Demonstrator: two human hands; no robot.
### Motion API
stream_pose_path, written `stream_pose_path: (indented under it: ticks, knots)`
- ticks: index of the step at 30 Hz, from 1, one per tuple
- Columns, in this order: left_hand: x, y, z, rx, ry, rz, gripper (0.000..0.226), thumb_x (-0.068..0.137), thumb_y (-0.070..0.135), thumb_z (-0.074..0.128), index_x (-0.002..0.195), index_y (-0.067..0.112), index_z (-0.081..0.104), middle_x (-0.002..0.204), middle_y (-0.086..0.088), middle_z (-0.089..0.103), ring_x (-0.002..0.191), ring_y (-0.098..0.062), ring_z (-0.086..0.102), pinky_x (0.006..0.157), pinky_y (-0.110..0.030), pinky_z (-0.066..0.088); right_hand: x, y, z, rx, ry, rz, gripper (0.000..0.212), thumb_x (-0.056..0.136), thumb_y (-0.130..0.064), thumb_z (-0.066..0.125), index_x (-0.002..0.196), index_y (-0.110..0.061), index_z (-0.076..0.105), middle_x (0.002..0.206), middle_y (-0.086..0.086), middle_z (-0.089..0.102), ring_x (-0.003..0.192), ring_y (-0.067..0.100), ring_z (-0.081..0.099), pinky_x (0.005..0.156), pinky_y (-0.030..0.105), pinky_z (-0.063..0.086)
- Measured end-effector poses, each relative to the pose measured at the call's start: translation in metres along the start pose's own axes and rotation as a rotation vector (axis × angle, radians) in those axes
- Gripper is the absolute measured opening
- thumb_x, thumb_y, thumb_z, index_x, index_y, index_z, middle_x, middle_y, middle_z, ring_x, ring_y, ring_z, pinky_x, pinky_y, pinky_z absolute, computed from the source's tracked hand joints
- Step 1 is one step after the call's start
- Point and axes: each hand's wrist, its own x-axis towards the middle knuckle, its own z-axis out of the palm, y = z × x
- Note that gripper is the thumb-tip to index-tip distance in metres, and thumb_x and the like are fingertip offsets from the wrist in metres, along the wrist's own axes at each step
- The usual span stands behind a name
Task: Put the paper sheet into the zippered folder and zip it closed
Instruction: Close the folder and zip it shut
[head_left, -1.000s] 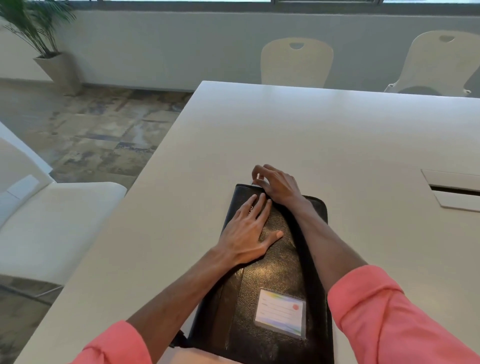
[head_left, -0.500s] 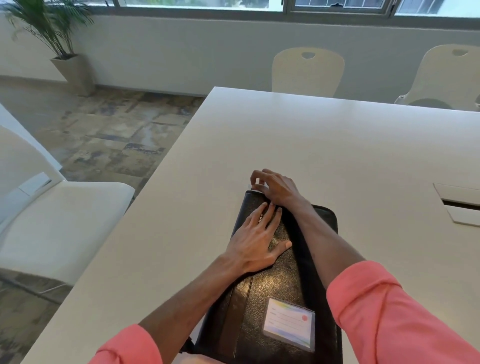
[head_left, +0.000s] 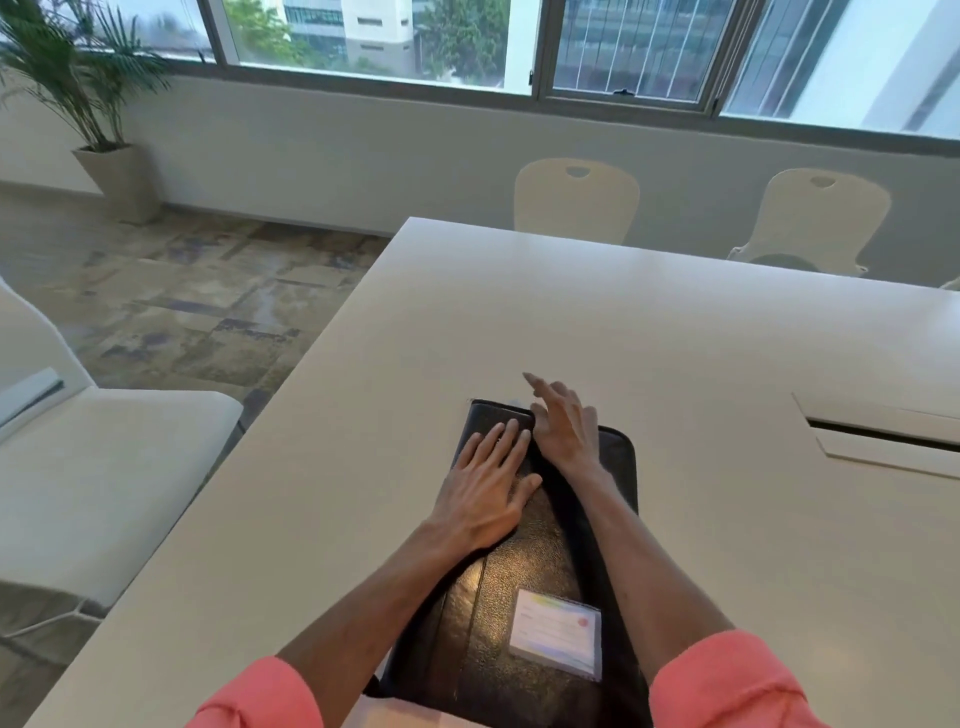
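Black grained leather-look material fills the middle of my feed: the zippered folder (head_left: 519, 571) lies flat on the white table (head_left: 675, 338), at six o'clock of the tabletop, with its long side running away from the wearer. Its cover is down; I cannot tell from here how far the zip is run. A clear pocket with a pale card (head_left: 558, 639) sits on the cover toward five o'clock. The left hand (head_left: 491, 488) rests palm down on the cover toward the folder's eleven o'clock corner, with the fingers straight and pressed close together and the thumb out to the side. The right hand (head_left: 563, 426) is at the folder's twelve o'clock edge, just beside the left fingertips; its fingers are extended and loosely spread, holding nothing, and are blurred at the tips. Both forearms cross the folder, and coral sleeves (head_left: 727, 680) are pushed up at the bottom of the view. A cable hatch (head_left: 883, 431) is set into the table at three o'clock. Two cream chairs (head_left: 576, 200) stand at twelve and one o'clock, and a potted palm (head_left: 88, 78) at ten.
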Motion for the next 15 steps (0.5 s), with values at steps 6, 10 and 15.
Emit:
stream_pose_path:
  ticks: [6,10,15]
  knots:
    - [-0.019,-0.009,-0.001,-0.02,0.026,-0.043,0.069,0.117,0.05,0.019,0.176,0.024,-0.004,0.184,0.005,-0.009,0.168,-0.009,-0.016,0.137,-0.034,-0.01,-0.093,0.006,0.014,-0.086,0.122,0.185,0.056,0.112,-0.037,0.052,0.167,-0.027,0.043,0.175,0.002,0.038,0.163,0.022,0.033,0.133,0.049,0.026]
    - [-0.026,0.001,-0.001,-0.041,0.071,-0.106,0.067,0.117,0.047,0.022,0.177,0.022,0.005,0.185,0.003,-0.002,0.169,-0.01,-0.01,0.138,-0.035,-0.009,-0.137,0.002,0.029,-0.118,-0.009,0.269,0.066,0.114,-0.054,0.033,0.175,-0.032,0.018,0.185,0.002,0.007,0.172,0.021,0.004,0.137,0.057,0.005]
    - [-0.032,0.011,-0.007,-0.061,0.069,-0.152,0.066,0.118,0.045,0.023,0.177,0.02,0.008,0.185,0.0,0.001,0.171,-0.013,-0.006,0.139,-0.039,-0.003,-0.14,0.006,0.024,-0.114,-0.1,0.246,0.065,0.116,-0.055,0.02,0.176,-0.034,0.005,0.185,-0.001,-0.006,0.171,0.018,-0.008,0.137,0.057,-0.007]
